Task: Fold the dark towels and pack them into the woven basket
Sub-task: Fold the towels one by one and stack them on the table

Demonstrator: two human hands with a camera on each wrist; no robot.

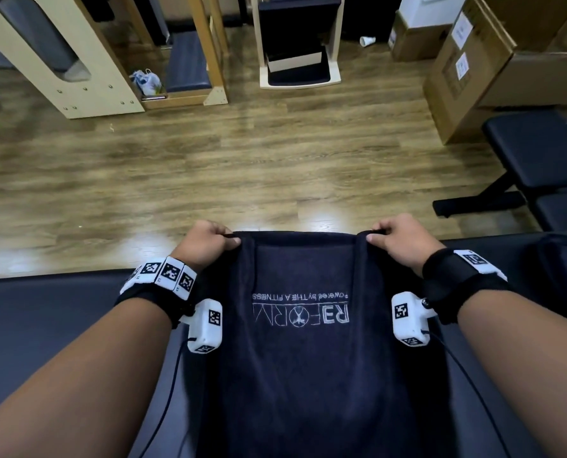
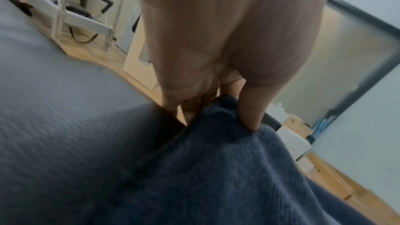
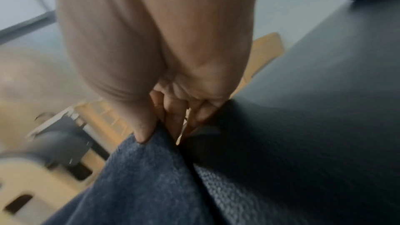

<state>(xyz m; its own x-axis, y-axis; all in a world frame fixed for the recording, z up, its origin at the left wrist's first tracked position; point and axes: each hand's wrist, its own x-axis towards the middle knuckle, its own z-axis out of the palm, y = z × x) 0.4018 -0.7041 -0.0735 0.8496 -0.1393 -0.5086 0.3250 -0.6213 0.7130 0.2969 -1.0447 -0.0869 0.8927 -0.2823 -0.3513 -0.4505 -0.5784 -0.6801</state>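
A dark navy towel with a white printed logo stretches from me toward the far edge of a dark padded table. My left hand pinches its far left corner, thumb on top. My right hand pinches the far right corner the same way. The left wrist view shows the thumb pressing the towel corner against curled fingers. In the right wrist view, thumb and fingers clamp the towel edge. No woven basket is in view.
Beyond the table edge lies a wooden floor. Wooden exercise frames stand at the far left and centre. Cardboard boxes are stacked far right, with a black padded bench beside them.
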